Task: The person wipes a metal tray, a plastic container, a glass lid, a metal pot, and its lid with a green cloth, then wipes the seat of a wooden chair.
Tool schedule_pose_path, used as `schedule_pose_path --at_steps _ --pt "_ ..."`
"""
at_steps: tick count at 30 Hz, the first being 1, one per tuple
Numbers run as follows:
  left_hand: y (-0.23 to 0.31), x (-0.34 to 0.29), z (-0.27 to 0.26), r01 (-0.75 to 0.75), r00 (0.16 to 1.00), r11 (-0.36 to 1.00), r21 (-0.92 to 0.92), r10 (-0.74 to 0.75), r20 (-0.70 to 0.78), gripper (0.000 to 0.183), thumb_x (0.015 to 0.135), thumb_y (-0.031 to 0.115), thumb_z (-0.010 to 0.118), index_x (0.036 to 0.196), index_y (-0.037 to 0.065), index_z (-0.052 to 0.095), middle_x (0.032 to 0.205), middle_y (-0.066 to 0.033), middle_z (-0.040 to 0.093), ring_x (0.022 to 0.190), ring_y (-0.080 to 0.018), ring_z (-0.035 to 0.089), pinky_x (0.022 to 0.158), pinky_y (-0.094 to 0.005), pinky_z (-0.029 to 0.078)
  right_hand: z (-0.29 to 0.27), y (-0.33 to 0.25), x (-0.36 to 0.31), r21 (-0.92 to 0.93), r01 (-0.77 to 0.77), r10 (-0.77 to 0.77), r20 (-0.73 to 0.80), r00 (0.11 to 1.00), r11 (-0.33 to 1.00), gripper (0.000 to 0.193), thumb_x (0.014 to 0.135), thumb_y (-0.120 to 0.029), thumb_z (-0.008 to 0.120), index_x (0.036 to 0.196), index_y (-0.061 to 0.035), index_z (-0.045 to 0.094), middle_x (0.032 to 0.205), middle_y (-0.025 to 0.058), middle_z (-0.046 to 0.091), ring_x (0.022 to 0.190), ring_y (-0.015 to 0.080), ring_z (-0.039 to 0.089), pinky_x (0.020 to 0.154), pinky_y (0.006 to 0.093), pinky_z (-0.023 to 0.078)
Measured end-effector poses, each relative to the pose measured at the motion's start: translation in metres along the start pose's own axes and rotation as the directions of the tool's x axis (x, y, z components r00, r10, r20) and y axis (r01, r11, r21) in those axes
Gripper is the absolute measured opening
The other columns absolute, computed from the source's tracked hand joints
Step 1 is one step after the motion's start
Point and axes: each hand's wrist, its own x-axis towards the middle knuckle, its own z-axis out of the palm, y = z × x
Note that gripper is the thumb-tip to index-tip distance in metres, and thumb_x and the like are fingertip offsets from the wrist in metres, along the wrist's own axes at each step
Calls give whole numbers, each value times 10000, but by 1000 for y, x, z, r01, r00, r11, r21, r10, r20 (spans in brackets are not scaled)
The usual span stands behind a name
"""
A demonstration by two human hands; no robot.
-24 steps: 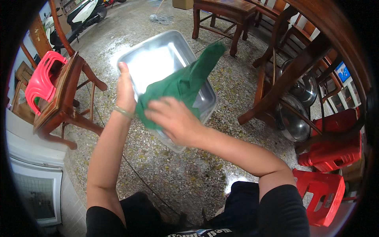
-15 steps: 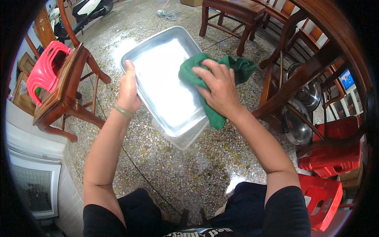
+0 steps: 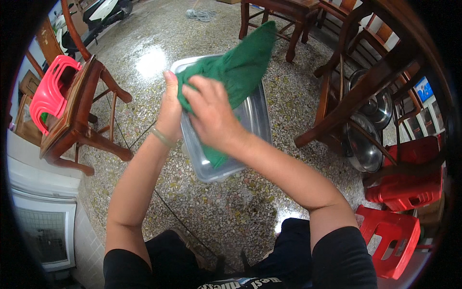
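Note:
My left hand [image 3: 169, 111] is closed on the left rim of a shiny grey rectangular tray [image 3: 259, 123], its thumb up over the edge and a bangle at the wrist. My right hand [image 3: 211, 113], slightly blurred, grips a green cloth [image 3: 248, 62] and presses it to the tray's left side, right beside my left hand. One corner of the cloth sticks up past the tray's far right edge; another part hangs down inside near the front. The cloth and my right hand hide much of the tray's inside.
On the left, a pink plastic stool [image 3: 50, 96] rests on a wooden chair [image 3: 91, 103]. Metal basins [image 3: 363, 144] and red plastic stools [image 3: 392, 238] are at the right, by dark wooden furniture [image 3: 337, 111]. Farther off are a mop head [image 3: 201, 15] and a scooter [image 3: 98, 19].
My right hand has carried the cloth from the tray's right side across to its left side. The tray has shifted right and tilted, and my left hand has moved slightly right with it.

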Motion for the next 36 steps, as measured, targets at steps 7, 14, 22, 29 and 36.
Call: schedule_pose_path --at_steps 7,14,22,29,36 --pt "51 15 -82 -170 837 942 291 294 -462 569 924 502 382 1154 -8 493 1035 -119 596 938 -202 585 824 -363 486 -24 -12 -27 312 -33 -179 625 760 950 403 597 104 522 963 -47 597 1076 82 545 899 293 496 782 365 427" --pt "163 -40 -131 -662 530 743 99 558 -638 496 961 393 289 1182 -17 460 1155 -133 554 1090 -262 521 922 -386 432 -50 23 -19 165 -227 101 553 827 960 444 601 151 535 1006 -26 580 1088 139 531 1011 340 543 828 357 453" --pt "203 -97 -215 -692 489 722 -16 452 -746 463 902 253 436 1267 -9 324 1291 -219 396 1188 -450 381 935 -708 261 -36 25 -13 166 -252 133 519 844 953 393 633 109 559 1001 -25 578 1035 144 544 950 348 554 785 371 461" --pt "204 -78 -263 -642 421 767 29 384 -822 393 947 287 344 1241 28 364 1222 -207 459 1079 -450 458 851 -746 295 -35 28 -18 150 -253 125 571 811 956 406 624 102 567 1008 -32 580 1048 137 546 952 346 554 796 373 464" --pt "236 -93 -302 -480 270 834 271 435 -859 425 945 319 310 1247 22 346 1147 -199 502 882 -423 581 764 -682 427 -34 34 -20 154 -286 145 590 795 946 402 630 107 562 1009 -26 579 1039 138 548 958 346 550 797 372 459"
